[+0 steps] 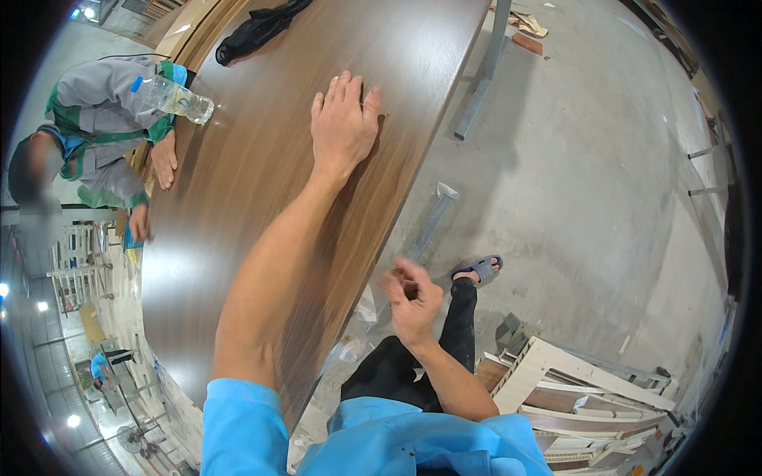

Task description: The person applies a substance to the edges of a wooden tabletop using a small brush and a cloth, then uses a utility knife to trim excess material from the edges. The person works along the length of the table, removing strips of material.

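A large brown wood-grain panel (262, 159) stretches across the left and middle of the view like a tabletop. My left hand (345, 123) lies flat on it, fingers extended toward the far end, holding nothing. Just off the panel's right edge is my right hand (414, 301), its fingers bent and smeared by motion. Whether anything is between those fingers cannot be made out. A black cloth-like item (258, 32) rests at the panel's far end. Along the left edge, a clear plastic bottle with a blue cap (173, 98) lies on its side.
Across the panel sits a person in a grey and green jacket (107, 103), one hand (164, 159) at its edge. Metal legs (476, 103) stand on the concrete floor (571, 159) to the right. Wooden boards and strips (587, 397) are piled at lower right.
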`<act>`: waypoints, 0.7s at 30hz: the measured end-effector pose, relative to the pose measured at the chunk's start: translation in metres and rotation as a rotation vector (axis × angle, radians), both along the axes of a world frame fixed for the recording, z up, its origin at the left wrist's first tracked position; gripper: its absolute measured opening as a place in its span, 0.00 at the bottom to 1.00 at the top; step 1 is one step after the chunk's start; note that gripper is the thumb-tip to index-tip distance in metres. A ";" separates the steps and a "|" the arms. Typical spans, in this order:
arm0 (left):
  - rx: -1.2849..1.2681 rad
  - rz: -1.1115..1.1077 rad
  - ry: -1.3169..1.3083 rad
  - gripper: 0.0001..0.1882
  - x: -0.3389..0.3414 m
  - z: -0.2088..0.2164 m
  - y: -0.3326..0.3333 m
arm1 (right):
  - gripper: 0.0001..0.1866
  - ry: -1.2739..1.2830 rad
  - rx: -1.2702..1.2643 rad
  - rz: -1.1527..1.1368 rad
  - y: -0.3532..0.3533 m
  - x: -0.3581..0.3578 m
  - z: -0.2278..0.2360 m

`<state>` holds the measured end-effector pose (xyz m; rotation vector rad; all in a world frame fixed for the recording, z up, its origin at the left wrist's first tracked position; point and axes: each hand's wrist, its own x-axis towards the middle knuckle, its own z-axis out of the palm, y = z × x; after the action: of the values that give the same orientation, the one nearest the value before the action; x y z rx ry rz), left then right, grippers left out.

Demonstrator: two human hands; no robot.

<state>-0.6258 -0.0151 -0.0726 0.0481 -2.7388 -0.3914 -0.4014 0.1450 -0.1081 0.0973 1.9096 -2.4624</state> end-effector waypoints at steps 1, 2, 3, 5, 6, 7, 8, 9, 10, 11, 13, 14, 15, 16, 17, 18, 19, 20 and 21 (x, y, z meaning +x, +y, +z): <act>-0.006 0.003 -0.015 0.32 0.000 0.000 -0.001 | 0.17 0.076 0.028 -0.010 0.000 -0.006 -0.001; -0.002 0.006 -0.010 0.32 -0.001 0.000 -0.001 | 0.13 0.103 0.034 -0.038 0.004 -0.014 -0.002; 0.000 0.006 -0.017 0.32 0.000 0.001 -0.001 | 0.10 0.051 0.030 -0.020 0.012 -0.021 0.000; -0.003 0.012 -0.033 0.31 0.000 0.003 0.000 | 0.04 -0.136 -0.017 -0.021 0.042 -0.039 0.007; -0.008 0.020 -0.050 0.30 0.002 0.004 0.000 | 0.01 -0.163 -0.277 -0.185 0.062 -0.053 0.011; -0.013 0.029 -0.060 0.30 0.003 0.005 0.001 | 0.02 -0.256 -0.286 -0.334 0.097 -0.076 0.015; -0.013 0.034 -0.069 0.30 0.004 0.006 0.001 | 0.03 -0.194 -0.323 -0.573 0.132 -0.099 0.019; -0.010 0.039 -0.077 0.29 0.004 0.007 0.001 | 0.05 -0.145 -0.195 -0.587 0.183 -0.124 0.028; -0.008 0.033 -0.082 0.29 0.004 0.007 0.001 | 0.08 0.002 -0.105 -0.634 0.227 -0.146 0.034; -0.005 0.045 -0.100 0.29 0.003 0.008 0.001 | 0.11 0.090 -0.077 -0.701 0.270 -0.170 0.036; -0.004 0.066 -0.153 0.30 0.002 0.010 0.002 | 0.11 0.167 -0.140 -0.834 0.349 -0.217 0.037; -0.023 0.023 -0.142 0.30 0.006 0.012 0.004 | 0.11 0.230 -0.169 -0.865 0.384 -0.238 0.037; -0.041 -0.002 -0.149 0.30 0.013 0.014 0.007 | 0.11 0.202 -0.234 -0.949 0.416 -0.253 0.037; -0.059 -0.029 -0.154 0.31 0.023 0.016 0.010 | 0.11 0.213 -0.280 -0.985 0.447 -0.268 0.037; -0.092 -0.077 -0.226 0.32 0.044 0.019 0.014 | 0.11 0.264 -0.327 -0.984 0.479 -0.286 0.037; -0.152 -0.129 -0.266 0.33 0.078 0.023 0.022 | 0.11 0.220 -0.320 -1.033 0.511 -0.300 0.037; -0.142 -0.165 -0.371 0.36 0.117 0.027 0.028 | 0.11 0.207 -0.306 -1.048 0.545 -0.308 0.036; -0.113 -0.202 -0.414 0.38 0.160 0.031 0.032 | 0.11 0.185 -0.306 -1.092 0.579 -0.317 0.035; -0.075 -0.157 -0.512 0.39 0.209 0.035 0.036 | 0.14 0.162 -0.256 -1.098 0.615 -0.324 0.033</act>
<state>-0.4168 0.0205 -0.0379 -0.1021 -3.2738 -0.3569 -0.7249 0.7599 -0.0756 1.2807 1.8334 -3.3894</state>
